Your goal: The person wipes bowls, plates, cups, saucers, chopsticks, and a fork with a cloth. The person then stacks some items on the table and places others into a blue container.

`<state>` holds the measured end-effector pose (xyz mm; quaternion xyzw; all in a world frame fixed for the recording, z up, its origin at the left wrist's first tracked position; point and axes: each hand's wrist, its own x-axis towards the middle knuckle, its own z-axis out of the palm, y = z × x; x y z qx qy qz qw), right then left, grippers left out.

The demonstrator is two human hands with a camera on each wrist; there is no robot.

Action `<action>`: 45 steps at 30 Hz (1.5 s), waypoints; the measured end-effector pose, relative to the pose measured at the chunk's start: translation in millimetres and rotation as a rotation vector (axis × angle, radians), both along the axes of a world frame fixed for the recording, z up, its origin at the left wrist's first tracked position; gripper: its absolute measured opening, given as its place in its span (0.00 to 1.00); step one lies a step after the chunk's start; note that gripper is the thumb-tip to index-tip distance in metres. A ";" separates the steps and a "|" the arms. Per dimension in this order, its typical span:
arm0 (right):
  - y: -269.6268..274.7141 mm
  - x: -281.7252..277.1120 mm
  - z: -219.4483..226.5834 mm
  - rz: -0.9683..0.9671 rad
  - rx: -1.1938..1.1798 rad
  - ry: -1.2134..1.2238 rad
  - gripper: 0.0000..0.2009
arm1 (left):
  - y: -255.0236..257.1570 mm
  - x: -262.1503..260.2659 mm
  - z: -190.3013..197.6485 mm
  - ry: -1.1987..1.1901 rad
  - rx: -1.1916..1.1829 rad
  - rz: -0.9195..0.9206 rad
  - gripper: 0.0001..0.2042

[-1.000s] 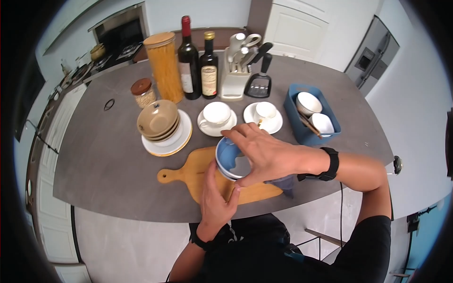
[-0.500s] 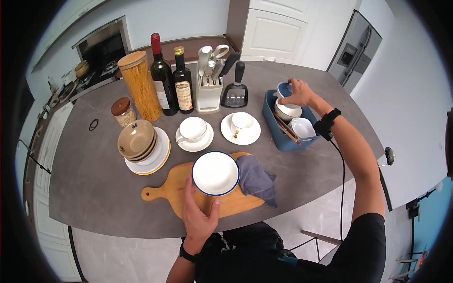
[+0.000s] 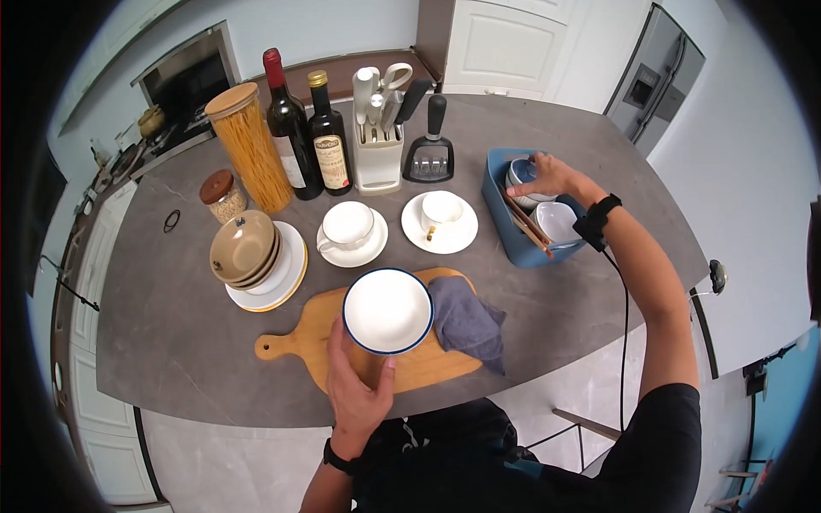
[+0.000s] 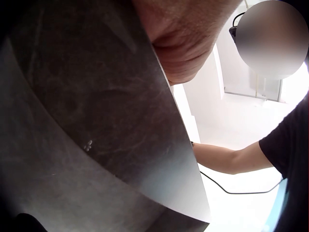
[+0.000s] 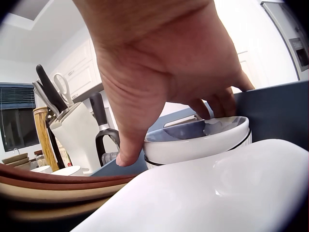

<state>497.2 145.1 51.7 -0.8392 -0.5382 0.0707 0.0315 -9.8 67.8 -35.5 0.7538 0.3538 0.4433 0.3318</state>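
Note:
My left hand [image 3: 359, 395] holds a white bowl with a blue rim [image 3: 388, 311] by its near left side, thumb at the front. That bowl is over the wooden cutting board [image 3: 299, 344], beside a crumpled grey-blue cloth [image 3: 469, 318]. At the right, my right hand [image 3: 560, 177] reaches into a blue basket [image 3: 513, 244] and grips a small bowl with a blue inside [image 5: 193, 142], thumb and fingers on opposite sides. This bowl sits on top of another white bowl. In front of it is a white squarish bowl [image 3: 558, 223], with brown wooden utensils [image 3: 526, 224] alongside.
Two white cups [image 3: 348, 224] on saucers stand behind the board. Brown bowls [image 3: 244, 246] are stacked on plates at the left. Along the back are a spaghetti jar [image 3: 252, 152], two bottles [image 3: 329, 141], a knife block [image 3: 377, 162] and a black-handled tool [image 3: 430, 156].
My right hand has carried the blue-inside bowl from the board to the basket and lowered it onto the white bowl there. The blue-rimmed bowl stays with my left hand.

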 end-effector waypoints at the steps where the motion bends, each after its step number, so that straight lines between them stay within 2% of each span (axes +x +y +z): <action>1: -1.2 0.3 -0.4 0.001 -0.004 0.000 0.64 | 0.7 0.1 -1.3 -0.006 0.020 0.007 0.40; 5: -3.6 -8.6 15.2 0.038 -0.030 -0.081 0.61 | 2.6 -1.0 -1.9 -0.029 0.000 0.011 0.41; 7: -2.3 -35.9 32.8 0.084 -0.015 -0.091 0.60 | 2.8 -1.5 -2.4 -0.016 -0.004 0.029 0.41; 9: -8.6 -77.1 53.0 0.235 0.222 -0.076 0.51 | 3.2 -1.7 -2.4 -0.001 -0.006 0.031 0.41; 11: -26.9 -158.6 75.1 0.433 0.265 0.104 0.45 | 3.5 -1.5 -2.5 -0.009 -0.011 0.011 0.41; 13: -49.3 -233.1 76.2 0.674 0.236 0.254 0.48 | 3.9 -1.5 -6.3 -0.006 -0.009 0.010 0.41; 15: -58.1 -277.4 58.1 0.912 0.176 0.222 0.53 | 4.2 -0.5 -6.3 -0.037 -0.017 0.007 0.41; 17: -61.6 -305.0 42.6 0.942 0.119 0.218 0.57 | 4.8 -0.9 -3.8 -0.045 -0.015 -0.009 0.41; 18: -58.5 -312.5 39.4 0.915 0.010 0.241 0.56 | 4.7 -2.3 -2.1 -0.054 -0.013 -0.022 0.41; 22: -51.6 -324.0 43.9 0.868 -0.080 0.190 0.54 | 3.8 -5.0 -1.8 0.017 0.022 0.010 0.41; 25: -53.6 -320.5 52.9 0.804 0.000 0.345 0.50 | 5.0 -3.4 -6.9 0.000 0.031 0.007 0.40; 29: -55.9 -309.6 64.4 0.731 0.019 0.403 0.49 | 4.7 -4.1 -1.0 0.018 0.031 -0.017 0.40; 33: -54.8 -280.0 82.7 0.670 0.166 0.432 0.48 | 4.8 -2.9 -3.1 0.017 0.041 -0.004 0.39; 35: -46.2 -246.9 84.7 0.616 0.304 0.255 0.48 | 4.7 -2.7 -3.2 0.013 0.048 0.006 0.39; 37: -34.1 -210.5 97.2 0.417 0.293 0.224 0.50 | 4.3 -2.5 -3.7 0.011 0.042 0.008 0.39; 39: -16.2 -151.1 88.5 0.283 0.255 0.010 0.50 | 4.7 -2.4 -4.2 0.020 0.048 0.010 0.39; 41: -2.0 -101.6 80.8 0.114 0.161 -0.050 0.51 | 5.2 -2.4 -4.8 0.020 0.049 0.010 0.39; 42: 1.5 -79.6 76.0 0.115 0.161 -0.051 0.51 | 5.3 -2.5 -5.2 0.022 0.050 0.011 0.39; 44: 4.4 -48.3 68.7 -0.045 0.076 0.085 0.50 | 5.0 -2.6 -5.4 0.031 0.053 0.018 0.39; 45: 4.1 -37.5 64.4 -0.044 0.076 0.085 0.50 | 4.8 -2.5 -5.2 0.041 0.054 0.023 0.39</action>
